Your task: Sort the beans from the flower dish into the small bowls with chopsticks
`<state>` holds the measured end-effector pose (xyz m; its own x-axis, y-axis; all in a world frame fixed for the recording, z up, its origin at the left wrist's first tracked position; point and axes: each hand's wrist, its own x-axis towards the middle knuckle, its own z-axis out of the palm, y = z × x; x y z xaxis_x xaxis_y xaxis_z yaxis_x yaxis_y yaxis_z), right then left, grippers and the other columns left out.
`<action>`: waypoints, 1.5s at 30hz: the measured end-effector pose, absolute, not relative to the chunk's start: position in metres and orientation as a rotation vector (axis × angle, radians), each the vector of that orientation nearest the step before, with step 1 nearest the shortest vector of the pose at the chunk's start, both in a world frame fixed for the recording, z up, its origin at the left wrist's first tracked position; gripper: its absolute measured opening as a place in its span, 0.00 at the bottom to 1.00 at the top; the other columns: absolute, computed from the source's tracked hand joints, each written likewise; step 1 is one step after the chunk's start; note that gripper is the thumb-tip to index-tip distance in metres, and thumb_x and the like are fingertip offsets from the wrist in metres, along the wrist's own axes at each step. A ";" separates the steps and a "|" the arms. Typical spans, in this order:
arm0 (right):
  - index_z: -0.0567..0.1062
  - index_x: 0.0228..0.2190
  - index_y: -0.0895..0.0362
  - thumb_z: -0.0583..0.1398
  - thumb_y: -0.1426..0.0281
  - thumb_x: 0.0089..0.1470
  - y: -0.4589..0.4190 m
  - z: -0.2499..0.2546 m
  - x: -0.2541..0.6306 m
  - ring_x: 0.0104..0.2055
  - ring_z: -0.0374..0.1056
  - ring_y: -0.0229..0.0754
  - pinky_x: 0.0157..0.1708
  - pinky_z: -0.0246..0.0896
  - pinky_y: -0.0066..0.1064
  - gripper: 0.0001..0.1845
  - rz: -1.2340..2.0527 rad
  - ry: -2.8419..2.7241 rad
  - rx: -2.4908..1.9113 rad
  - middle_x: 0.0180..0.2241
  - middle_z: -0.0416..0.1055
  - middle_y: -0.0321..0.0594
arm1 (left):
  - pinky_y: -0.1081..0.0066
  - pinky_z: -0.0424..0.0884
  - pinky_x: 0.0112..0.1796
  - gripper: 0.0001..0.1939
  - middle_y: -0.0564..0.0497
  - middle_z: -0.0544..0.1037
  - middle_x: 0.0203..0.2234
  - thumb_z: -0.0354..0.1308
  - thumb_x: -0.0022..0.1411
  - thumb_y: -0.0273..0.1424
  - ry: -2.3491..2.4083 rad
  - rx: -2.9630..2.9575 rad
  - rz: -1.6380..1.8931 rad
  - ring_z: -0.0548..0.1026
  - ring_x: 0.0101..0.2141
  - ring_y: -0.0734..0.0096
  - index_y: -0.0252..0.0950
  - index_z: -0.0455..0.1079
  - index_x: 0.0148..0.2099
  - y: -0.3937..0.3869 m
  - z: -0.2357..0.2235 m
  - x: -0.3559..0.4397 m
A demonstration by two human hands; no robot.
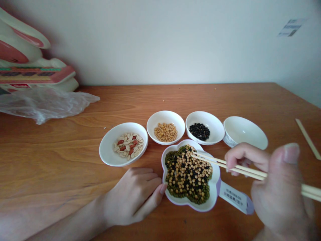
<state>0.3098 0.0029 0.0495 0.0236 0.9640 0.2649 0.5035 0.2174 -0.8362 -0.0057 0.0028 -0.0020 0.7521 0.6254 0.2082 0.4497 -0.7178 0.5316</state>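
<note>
My right hand (273,180) is closed round a pair of wooden chopsticks (235,169). Their tips touch the beans near the top of a flower-shaped white dish (214,194) with a purple handle. Inside this dish lie mixed green beans, black beans and yellow soybeans (192,165). Whether a bean sits between the tips is too small to tell. My left hand (135,194) rests on the table with fingers curled together, its thumb and fingertips at the dish's left rim.
Behind the dish stand white bowls: one with peanuts (129,145), one with soybeans (165,132), one with black beans (200,131) and a bare-walled bowl (245,130). A wooden stick (308,139) lies far right. A plastic bag (50,103) and a rabbit-shaped object (32,63) are at left.
</note>
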 end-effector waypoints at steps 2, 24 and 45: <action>0.75 0.24 0.51 0.34 0.41 0.73 0.004 0.049 0.307 0.22 0.67 0.43 0.22 0.57 0.36 0.45 0.721 -1.612 -1.406 0.19 0.69 0.40 | 0.64 0.58 0.32 0.18 0.52 0.75 0.28 0.43 0.82 0.28 0.813 2.494 0.526 0.69 0.28 0.67 0.39 0.63 0.35 0.003 -0.002 -0.006; 0.75 0.23 0.52 0.37 0.41 0.73 0.008 0.052 0.297 0.24 0.68 0.43 0.26 0.56 0.38 0.44 0.763 -1.625 -1.435 0.20 0.69 0.39 | 0.64 0.60 0.32 0.18 0.51 0.75 0.28 0.44 0.82 0.27 0.805 2.485 0.512 0.69 0.28 0.66 0.39 0.64 0.35 0.002 0.000 -0.004; 0.78 0.24 0.50 0.36 0.39 0.72 0.008 0.049 0.306 0.24 0.69 0.46 0.23 0.56 0.37 0.46 0.780 -1.602 -1.401 0.20 0.72 0.41 | 0.64 0.61 0.32 0.19 0.51 0.75 0.28 0.43 0.82 0.28 0.814 2.492 0.522 0.70 0.28 0.67 0.38 0.65 0.35 0.004 -0.001 -0.005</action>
<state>0.3059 0.0078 0.0487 -0.0141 0.9810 0.1937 0.4531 0.1790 -0.8733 -0.0046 0.0036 -0.0008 0.7525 0.6252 0.2072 0.4487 -0.7169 0.5336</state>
